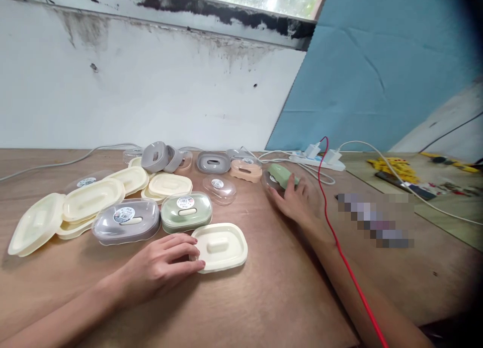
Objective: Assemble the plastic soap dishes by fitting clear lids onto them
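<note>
My left hand grips the left rim of a cream oval dish, which rests on the table with a raised bar in its middle. Farther right, my right hand has its fingers bent around a green oval dish; a transparent lid lies under or beside it, partly hidden. Just behind the cream dish stands a green dish with a transparent lid and a round sticker. To its left sits a grey dish with a transparent lid.
Several cream dishes lie piled at left. Grey dishes, a peach dish and a loose transparent lid are near the wall. A red cable crosses over my right forearm from the white power strip.
</note>
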`<state>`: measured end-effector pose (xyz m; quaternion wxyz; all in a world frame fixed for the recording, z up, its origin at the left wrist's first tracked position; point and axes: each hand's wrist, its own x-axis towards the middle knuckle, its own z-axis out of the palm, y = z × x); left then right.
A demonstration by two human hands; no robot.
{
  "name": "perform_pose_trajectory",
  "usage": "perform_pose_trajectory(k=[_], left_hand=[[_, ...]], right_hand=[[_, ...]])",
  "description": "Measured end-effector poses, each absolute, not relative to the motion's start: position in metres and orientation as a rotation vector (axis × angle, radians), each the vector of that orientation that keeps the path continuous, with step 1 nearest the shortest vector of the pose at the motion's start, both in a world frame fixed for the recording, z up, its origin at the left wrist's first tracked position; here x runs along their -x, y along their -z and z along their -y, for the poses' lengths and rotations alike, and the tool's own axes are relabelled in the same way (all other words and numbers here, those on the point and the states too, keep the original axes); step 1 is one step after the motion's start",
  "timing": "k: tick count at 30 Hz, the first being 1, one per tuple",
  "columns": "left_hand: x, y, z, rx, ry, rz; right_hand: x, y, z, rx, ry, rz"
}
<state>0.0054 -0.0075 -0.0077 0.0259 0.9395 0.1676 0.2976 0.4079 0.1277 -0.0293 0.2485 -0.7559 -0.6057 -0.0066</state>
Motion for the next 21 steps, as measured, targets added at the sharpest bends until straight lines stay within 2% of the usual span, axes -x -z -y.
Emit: perform_pose_trajectory(k=[5, 9, 15, 17, 21], left_hand=[[-0.004, 0.007, 0.006, -2.891, -0.94, -0.53], [-0.002, 0.009, 0.006, -2.866, -0.906, -0.547], [0.002, 0.015, 0.005, -2.856, -0.919, -0.573], [0.002, 0.017, 0.004, -2.84, -0.912, -0.576], [0.0, 0.015, 0.005, -2.843, -0.926, -0.603]], right_hand=[[-0.408, 0.025, -0.126, 2.019, 0.052, 1.644], [-0.402, 0.022, -0.126, 1.995, -0.058, 1.632], [-0.387, -0.003, -0.109, 1.698, 0.11, 1.605], [-0.378, -0.016, -0.097, 1.515, -0.01, 1.657], [-0.356, -0.029, -0.074, 1.054, -0.506, 1.833]])
